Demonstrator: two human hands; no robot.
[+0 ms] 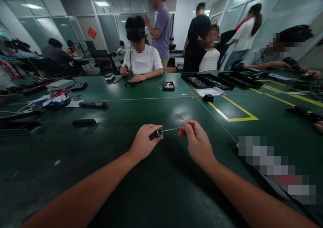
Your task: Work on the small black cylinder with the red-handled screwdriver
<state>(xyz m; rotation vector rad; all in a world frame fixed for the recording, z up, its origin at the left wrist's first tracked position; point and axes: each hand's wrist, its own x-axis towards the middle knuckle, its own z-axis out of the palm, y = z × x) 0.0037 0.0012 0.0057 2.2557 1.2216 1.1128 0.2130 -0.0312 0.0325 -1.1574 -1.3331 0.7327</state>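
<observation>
Green matting covers the long workbench (161,187), with other people seated and standing along its far side under ceiling lights. Near the middle of the mat, the left hand (143,144) pinches a small dark cylinder with a metal ring end (158,132) between thumb and curled fingertips, the ring end turned to the right. The right hand (198,142) grips the red-tipped handle of a thin screwdriver (171,129) between thumb and forefinger, the other fingers folded under; its slim shaft reaches left so the tip meets the ring opening. Doing this well seems to call for keeping the shaft in line with the cylinder's axis and the left pinch firm so the part does not roll. Both forearms come in from the near edge, wrists raised just above the mat, hands close together but apart.
</observation>
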